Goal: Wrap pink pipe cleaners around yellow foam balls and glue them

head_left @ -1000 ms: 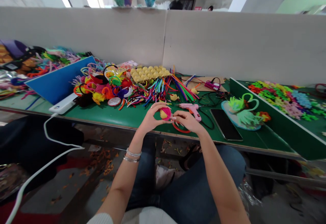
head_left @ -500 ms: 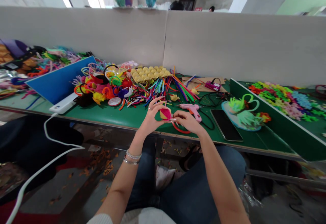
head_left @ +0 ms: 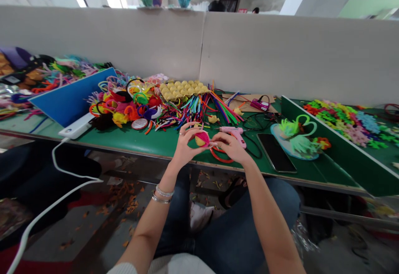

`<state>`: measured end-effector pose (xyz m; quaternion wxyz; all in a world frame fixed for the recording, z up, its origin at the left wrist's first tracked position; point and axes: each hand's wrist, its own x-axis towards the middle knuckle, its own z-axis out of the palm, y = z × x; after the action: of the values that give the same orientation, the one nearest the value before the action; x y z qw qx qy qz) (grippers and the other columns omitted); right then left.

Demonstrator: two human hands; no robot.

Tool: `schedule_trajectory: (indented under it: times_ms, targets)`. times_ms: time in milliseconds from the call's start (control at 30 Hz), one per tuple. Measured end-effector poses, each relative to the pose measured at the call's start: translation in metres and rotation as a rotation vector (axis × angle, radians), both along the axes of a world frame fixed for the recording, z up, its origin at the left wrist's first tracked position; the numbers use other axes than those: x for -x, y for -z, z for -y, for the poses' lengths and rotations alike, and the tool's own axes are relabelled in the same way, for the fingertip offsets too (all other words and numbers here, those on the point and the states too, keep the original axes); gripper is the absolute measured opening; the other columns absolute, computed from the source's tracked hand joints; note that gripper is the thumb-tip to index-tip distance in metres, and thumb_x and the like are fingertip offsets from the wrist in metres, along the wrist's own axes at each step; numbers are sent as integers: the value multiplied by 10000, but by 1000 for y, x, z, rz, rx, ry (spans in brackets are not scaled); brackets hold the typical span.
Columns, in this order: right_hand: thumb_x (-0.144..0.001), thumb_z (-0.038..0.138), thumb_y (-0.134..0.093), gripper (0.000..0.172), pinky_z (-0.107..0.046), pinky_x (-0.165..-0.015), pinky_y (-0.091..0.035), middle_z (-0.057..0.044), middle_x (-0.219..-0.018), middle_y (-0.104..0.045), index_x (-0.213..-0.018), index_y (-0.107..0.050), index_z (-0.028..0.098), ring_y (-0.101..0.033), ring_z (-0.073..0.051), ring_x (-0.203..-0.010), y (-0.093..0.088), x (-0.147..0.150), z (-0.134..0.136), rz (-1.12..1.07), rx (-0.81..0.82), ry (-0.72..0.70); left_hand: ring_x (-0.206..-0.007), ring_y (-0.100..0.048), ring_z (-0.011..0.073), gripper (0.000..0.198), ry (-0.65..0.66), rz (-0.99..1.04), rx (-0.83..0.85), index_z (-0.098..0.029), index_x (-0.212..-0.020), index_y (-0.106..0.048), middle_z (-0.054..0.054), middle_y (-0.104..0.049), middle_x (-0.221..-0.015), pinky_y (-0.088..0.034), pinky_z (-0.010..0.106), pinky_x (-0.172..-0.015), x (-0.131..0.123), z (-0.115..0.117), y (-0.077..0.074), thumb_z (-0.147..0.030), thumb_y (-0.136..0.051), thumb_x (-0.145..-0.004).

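Note:
A small yellow cup-shaped piece (head_left: 200, 141), like a cut egg-carton cup, is held up above the table's front edge. Bright pink pipe cleaner (head_left: 204, 137) runs over its side. My left hand (head_left: 184, 144) curves around the cup, thumb below and fingers above. From the right, my right hand (head_left: 230, 146) pinches at the pink strand with thumb and forefinger; its fingertips partly hide the strand's end. Just behind my right hand lies a pink glue gun (head_left: 234, 131). A red ring-shaped handle or loop (head_left: 222, 158) sits on the table below it.
A yellow egg carton (head_left: 183, 90) and a heap of coloured pipe cleaners (head_left: 195, 107) lie behind. Right of my hands are a black phone (head_left: 276, 152) and a board with pipe-cleaner plants (head_left: 302, 144). A blue divider (head_left: 75, 98) and a green divider (head_left: 339, 149) flank the workplace.
My left fingers have shifted slightly around the cup, and the pink strand is turned a little. Both hands stay in nearly the same place.

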<state>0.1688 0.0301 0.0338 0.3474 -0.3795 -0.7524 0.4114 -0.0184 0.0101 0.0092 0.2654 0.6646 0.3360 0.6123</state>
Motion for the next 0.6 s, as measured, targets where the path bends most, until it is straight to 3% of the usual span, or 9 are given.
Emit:
schedule_trajectory:
  times_ms: [167,333,600]
  targets:
    - [-775,310,-558,121,-288,-673,-422,-3,-724,-544,-757,-585,193,-493,-140,-703,-3,0,1,-10,-114,25,-1122,-518,243,485,-28,-26,4,-225,-1010,-585,88,-391,-1212,-558,372,-822,0,-2,7,-306,-793,-579]
    - [-791,311,-543,126,-286,-648,-407,0,-705,-529,-756,-575,193,-480,-137,-678,-4,1,2,3,-164,22,-1071,-569,225,503,67,57,50,-217,-1009,-568,95,-380,-1245,-559,359,-820,0,-4,13,-287,-802,-569]
    - [-823,343,-512,172,-255,-616,-371,8,-708,-526,-754,-532,188,-460,-121,-652,-3,2,3,132,-176,53,-1128,-525,247,532,188,144,139,-214,-1018,-562,97,-351,-1250,-528,387,-868,-2,-14,23,-306,-807,-554]
